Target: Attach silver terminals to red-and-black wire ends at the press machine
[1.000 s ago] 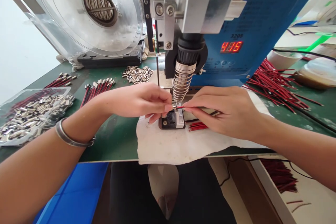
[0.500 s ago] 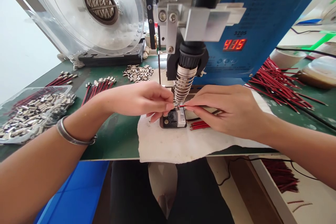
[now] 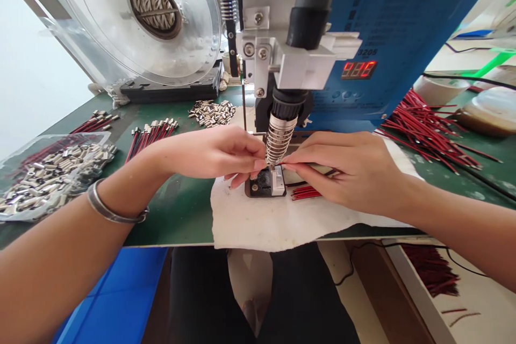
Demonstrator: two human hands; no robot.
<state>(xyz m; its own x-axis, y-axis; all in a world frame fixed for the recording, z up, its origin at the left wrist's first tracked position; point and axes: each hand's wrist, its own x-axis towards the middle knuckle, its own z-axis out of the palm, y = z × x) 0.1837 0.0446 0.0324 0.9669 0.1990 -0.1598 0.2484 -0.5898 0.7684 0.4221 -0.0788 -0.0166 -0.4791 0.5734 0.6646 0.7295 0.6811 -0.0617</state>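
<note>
A green tabletop (image 3: 181,220) bears white cloth (image 3: 258,226), red wires (image 3: 421,126) and metal pieces (image 3: 212,113).

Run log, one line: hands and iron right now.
left hand: pinched, contents unclear | right hand: pinching red wire | soldering iron: tip between hands | white block: below tip

Spring-wrapped nozzle (image 3: 280,140) totally plugs the gap between the left fingers (image 3: 245,164) and right fingers (image 3: 310,155), but there's room up front, over the cloth (image 3: 258,223).

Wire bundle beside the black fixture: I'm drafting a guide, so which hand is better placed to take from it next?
Likely the right hand: it is nearer the wire bundle, though pinching another wire. The left hand is across the black fixture.
</note>
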